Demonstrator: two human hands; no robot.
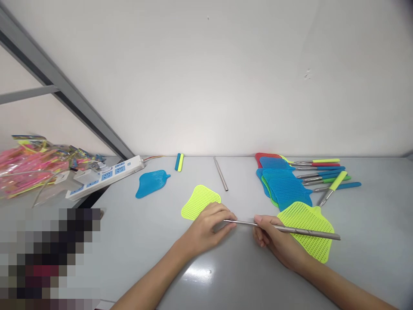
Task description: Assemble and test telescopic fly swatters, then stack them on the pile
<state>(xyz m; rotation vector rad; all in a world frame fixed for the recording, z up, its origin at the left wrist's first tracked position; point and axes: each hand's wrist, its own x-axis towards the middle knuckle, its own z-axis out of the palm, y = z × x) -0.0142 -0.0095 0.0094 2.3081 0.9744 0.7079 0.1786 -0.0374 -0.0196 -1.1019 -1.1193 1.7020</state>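
A silver telescopic rod (309, 233) lies slantwise across both hands, its thick end to the right. My right hand (279, 243) grips it along the middle, thumb on top. The fingertips of my left hand (209, 226) are closed on its thin end. Partly under my left hand is a yellow-green fly swatter head (198, 203), its neck hidden by the fingers. Behind my right hand, a yellow-green fly swatter (311, 221) with rod and handle lies on the table. A second silver rod (221, 174) rests farther back, between the hands.
Blue, red and green fly swatters (287, 185) are piled at the right. A blue swatter head (151, 183) and blue and yellow handle sleeves (179, 162) lie left. A power strip (109, 176) with plugs stands beside pink bagged items (29, 168). A wall (206, 86) bounds the back.
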